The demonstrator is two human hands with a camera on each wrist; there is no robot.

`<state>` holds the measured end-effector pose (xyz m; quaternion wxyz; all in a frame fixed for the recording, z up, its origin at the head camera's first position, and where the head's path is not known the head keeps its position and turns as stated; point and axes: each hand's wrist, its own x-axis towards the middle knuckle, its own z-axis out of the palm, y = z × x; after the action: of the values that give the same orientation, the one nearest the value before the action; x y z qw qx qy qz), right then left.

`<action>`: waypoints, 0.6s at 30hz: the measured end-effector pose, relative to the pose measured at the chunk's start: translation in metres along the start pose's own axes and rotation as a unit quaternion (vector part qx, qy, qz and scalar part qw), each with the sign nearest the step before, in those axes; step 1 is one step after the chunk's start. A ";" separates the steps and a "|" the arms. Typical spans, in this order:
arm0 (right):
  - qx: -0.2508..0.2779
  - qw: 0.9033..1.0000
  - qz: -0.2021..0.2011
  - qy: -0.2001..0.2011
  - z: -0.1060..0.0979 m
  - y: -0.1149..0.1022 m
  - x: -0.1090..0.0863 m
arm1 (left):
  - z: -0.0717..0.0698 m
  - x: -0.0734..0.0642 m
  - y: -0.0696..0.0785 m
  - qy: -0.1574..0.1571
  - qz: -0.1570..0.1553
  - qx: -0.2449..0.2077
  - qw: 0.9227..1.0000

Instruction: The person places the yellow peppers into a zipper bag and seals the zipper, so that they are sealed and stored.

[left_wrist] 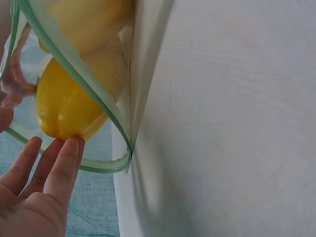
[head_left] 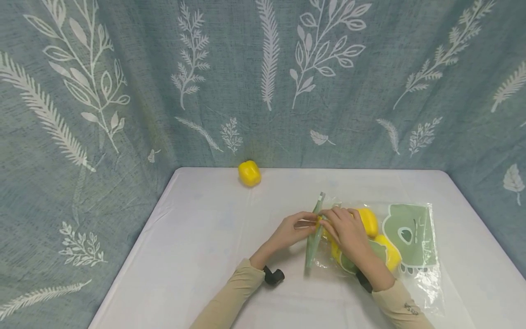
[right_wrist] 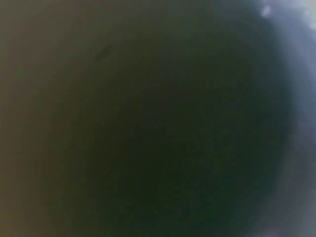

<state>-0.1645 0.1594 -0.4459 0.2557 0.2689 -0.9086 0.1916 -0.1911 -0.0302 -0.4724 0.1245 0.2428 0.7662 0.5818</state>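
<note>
One bag looks floppy, best held at its left rim: right hand pinches there, left hand, fingers straight, touches a pepper.

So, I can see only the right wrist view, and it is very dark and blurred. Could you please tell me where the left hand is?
Observer: The left hand is at the open mouth of a clear bag, with its fingertips at the end of a yellow pepper.
Operator: Thank you. And is there any pepper outside of the bag?
Observer: Yes, a separate pepper lies near the far edge of the table.
Operator: I understand. Where is the right hand, please?
Observer: It is over the bag, with its fingers close to the green edge of the opening.
</note>
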 end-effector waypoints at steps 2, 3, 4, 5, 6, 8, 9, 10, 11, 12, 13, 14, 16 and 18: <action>0.000 1.000 -0.004 0.004 0.000 0.000 0.000 | 0.000 0.001 -0.001 -0.005 0.000 -0.008 1.000; 0.000 1.000 -0.005 0.007 0.000 0.000 0.000 | 0.000 0.001 -0.001 -0.007 0.002 -0.011 1.000; 0.000 1.000 -0.007 0.009 0.000 0.000 0.000 | 0.000 0.001 0.000 -0.010 0.007 -0.015 1.000; 0.000 1.000 -0.008 0.010 0.000 0.001 0.000 | 0.000 0.001 0.000 -0.014 0.010 -0.016 1.000; 0.000 1.000 -0.009 0.012 0.000 0.001 0.000 | 0.001 0.001 0.001 -0.017 0.014 -0.019 1.000; 0.000 1.000 -0.011 0.013 0.000 0.002 0.000 | 0.001 0.001 0.002 -0.024 0.022 -0.027 0.999; 0.000 1.000 -0.011 0.014 0.001 0.002 0.000 | 0.001 0.000 0.004 -0.028 0.025 -0.030 0.999; 0.000 1.000 -0.011 0.014 0.001 0.003 0.000 | 0.001 0.000 0.005 -0.032 0.028 -0.034 0.999; 0.000 1.000 -0.012 0.014 0.001 0.003 0.000 | 0.000 -0.001 0.009 -0.034 0.032 -0.037 0.998; -0.001 1.000 -0.013 0.014 0.001 0.003 0.000 | -0.001 -0.002 0.012 -0.036 0.034 -0.041 0.998; 0.000 1.000 -0.013 0.014 0.001 0.003 0.000 | -0.001 -0.003 0.015 -0.039 0.036 -0.042 0.998; 0.000 1.000 -0.014 0.013 0.001 0.003 0.000 | -0.002 -0.005 0.018 -0.042 0.035 -0.042 0.998; -0.002 1.000 -0.016 0.013 0.001 0.002 0.001 | -0.004 -0.007 0.024 -0.046 0.034 -0.042 0.998; -0.002 1.000 -0.018 0.012 0.001 0.002 0.001 | -0.006 -0.009 0.028 -0.048 0.029 -0.038 0.998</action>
<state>-0.1663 0.1601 -0.4466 0.2702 0.2820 -0.9012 0.1879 -0.1798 -0.0340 -0.4451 0.1534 0.2880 0.7294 0.6013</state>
